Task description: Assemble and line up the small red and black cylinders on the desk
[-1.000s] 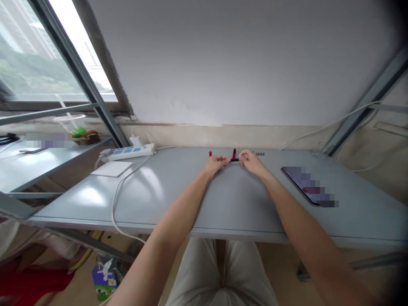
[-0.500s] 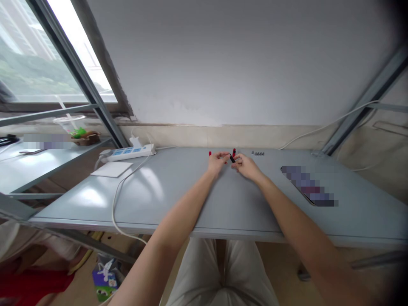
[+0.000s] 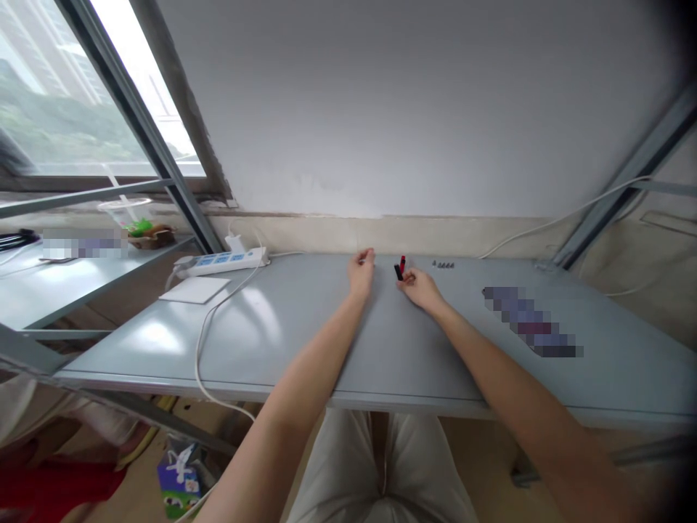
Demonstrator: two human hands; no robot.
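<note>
My right hand (image 3: 420, 288) pinches a small black cylinder (image 3: 398, 272) between thumb and fingers, holding it tilted just above the desk. Right behind it, near the wall, stands a small red piece (image 3: 403, 261) with a dark part. To the left, apart from the right hand, my left hand (image 3: 361, 270) has its fingers curled together near the back of the desk. Whatever lies inside those fingers is hidden. Several tiny grey pieces (image 3: 443, 265) sit in a row to the right of my right hand.
A phone-like slab (image 3: 531, 323), blurred out, lies on the right of the grey desk (image 3: 392, 363). At the left are a white power strip (image 3: 223, 261), a flat white square (image 3: 196, 290) and a white cable (image 3: 200, 341) hanging over the front edge. A wall closes off the back.
My left hand has moved away from the right hand, left and back to where a red piece stood. The right hand keeps the black cylinder in nearly the same place.
</note>
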